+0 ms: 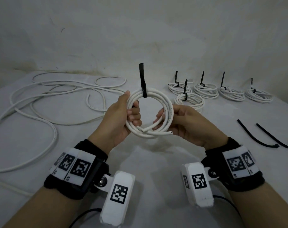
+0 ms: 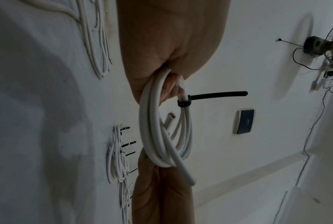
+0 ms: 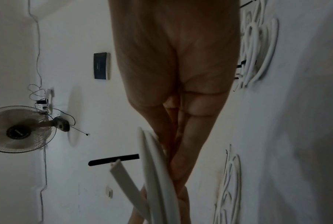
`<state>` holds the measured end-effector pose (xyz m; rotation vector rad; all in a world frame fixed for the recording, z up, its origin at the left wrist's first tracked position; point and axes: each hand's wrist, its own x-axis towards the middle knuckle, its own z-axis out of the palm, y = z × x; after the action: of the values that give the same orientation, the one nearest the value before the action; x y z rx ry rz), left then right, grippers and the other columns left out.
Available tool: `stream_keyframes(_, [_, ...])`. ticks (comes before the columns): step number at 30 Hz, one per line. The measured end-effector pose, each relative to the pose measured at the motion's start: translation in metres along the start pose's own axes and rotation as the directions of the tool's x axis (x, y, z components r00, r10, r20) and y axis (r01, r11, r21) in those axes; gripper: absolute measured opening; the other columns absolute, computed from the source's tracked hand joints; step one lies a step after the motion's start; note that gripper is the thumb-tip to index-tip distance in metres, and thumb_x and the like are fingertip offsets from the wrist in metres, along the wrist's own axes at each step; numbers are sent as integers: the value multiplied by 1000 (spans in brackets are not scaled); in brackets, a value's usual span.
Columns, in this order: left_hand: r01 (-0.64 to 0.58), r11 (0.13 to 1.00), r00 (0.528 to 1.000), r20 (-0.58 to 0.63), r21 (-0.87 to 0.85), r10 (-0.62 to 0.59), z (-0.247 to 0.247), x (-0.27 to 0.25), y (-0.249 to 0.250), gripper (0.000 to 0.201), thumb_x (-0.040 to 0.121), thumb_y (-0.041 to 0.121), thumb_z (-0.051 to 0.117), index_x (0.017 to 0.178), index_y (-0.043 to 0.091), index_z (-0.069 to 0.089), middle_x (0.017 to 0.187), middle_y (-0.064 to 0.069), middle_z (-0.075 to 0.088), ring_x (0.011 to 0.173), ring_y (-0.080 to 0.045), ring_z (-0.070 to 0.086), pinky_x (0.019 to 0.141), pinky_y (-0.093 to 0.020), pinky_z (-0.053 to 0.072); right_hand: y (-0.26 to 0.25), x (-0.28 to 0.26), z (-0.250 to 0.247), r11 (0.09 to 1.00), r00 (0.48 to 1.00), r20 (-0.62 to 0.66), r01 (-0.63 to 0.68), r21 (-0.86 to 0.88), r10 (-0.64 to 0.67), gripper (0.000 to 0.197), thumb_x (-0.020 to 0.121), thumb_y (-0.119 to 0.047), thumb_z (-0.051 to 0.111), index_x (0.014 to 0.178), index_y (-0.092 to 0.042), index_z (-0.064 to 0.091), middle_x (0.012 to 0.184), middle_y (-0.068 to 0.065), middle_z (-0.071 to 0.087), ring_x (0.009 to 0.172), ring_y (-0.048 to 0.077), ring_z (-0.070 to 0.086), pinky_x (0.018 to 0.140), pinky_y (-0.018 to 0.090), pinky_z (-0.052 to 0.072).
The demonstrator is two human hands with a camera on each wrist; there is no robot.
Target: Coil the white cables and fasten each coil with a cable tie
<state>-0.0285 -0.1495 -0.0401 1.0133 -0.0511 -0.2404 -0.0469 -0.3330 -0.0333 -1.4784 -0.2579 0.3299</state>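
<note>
I hold a coil of white cable point(image 1: 164, 100) upright in front of me, above the table. A black cable tie point(image 1: 143, 81) wraps its top, with the tail sticking straight up. My left hand point(image 1: 123, 112) grips the coil's left side, fingers curled through the ring. My right hand point(image 1: 177, 119) holds the right side, thumb outside and fingers inside. Two cut cable ends point(image 1: 219, 132) poke out at the bottom. In the left wrist view the coil point(image 2: 152, 121) hangs from my fist with the tie point(image 2: 215, 95) pointing sideways. The right wrist view shows the coil point(image 3: 156, 166) blurred beside my fingers.
Several tied coils point(image 1: 230, 93) lie in a row at the back right of the table. Loose white cable point(image 1: 46, 99) sprawls over the left half. Two spare black ties point(image 1: 261, 137) lie at the right edge. A wall point(image 1: 140, 30) stands close behind.
</note>
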Motion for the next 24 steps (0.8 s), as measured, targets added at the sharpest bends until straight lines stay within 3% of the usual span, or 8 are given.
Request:
stream_keyframes(2, [-5,1000,1000,-6,-15,5,-1,1,0,44,101,38,33,68,12,46,46,6,28,37,-6,28,38,-17,30,-2,-1,2,1000,1000,12,-10,-26,10,24,95,3,43,109,-1,61,87,11,73,78,19,71,71,26,59])
stream_keyframes(4, [-18,999,1000,-7,-26,18,-2,2,0,44,101,38,33,68,12,46,46,6,28,38,-6,28,38,-18,32,-5,-2,0,1000,1000,6,15,-15,-15,37,97,1,41,129,-12,53,94,16,72,83,25,71,75,31,59])
stream_keyframes(6, [-38,999,999,-16,-26,38,-2,2,0,43,101,38,33,69,12,46,46,6,29,38,-6,29,38,-18,32,-8,-3,-1,998,998,1,55,-28,-55,46,98,1,38,134,-24,49,99,17,71,86,29,70,75,36,59])
stream_keyframes(8, [-60,998,998,-29,-8,60,-2,1,0,43,101,37,33,70,11,47,46,6,29,38,-6,29,38,-18,33,-9,-2,1,989,993,-32,107,-106,-111,45,97,0,39,132,-24,52,101,13,70,86,30,70,72,36,58])
stream_keyframes(10, [-70,998,997,-34,10,70,-1,0,-1,43,102,37,33,71,11,47,47,6,29,38,-6,30,38,-18,33,-8,-2,5,956,976,-99,165,-241,-194,36,94,-7,54,128,-19,55,99,12,70,83,30,72,70,36,59])
stream_keyframes(13, [-67,998,998,-18,15,67,1,0,-3,43,102,38,33,71,11,48,47,6,29,39,-6,30,39,-18,33,-5,-2,9,918,949,-161,206,-338,-273,35,84,-2,67,118,-10,58,90,16,71,73,28,73,60,34,59])
stream_keyframes(17, [-50,999,999,14,-3,50,3,0,-4,44,102,40,32,72,11,48,47,6,30,39,-6,31,39,-18,34,-6,-3,7,917,931,-216,213,-337,-295,24,85,0,66,106,-10,61,83,17,72,68,30,72,59,39,60])
stream_keyframes(24, [-43,999,997,63,23,42,0,0,-4,46,102,42,28,80,10,53,49,5,35,42,-7,35,44,-19,38,-2,1,5,891,915,-223,233,-390,-337,27,87,-5,66,108,-22,63,97,20,68,69,29,73,64,49,60])
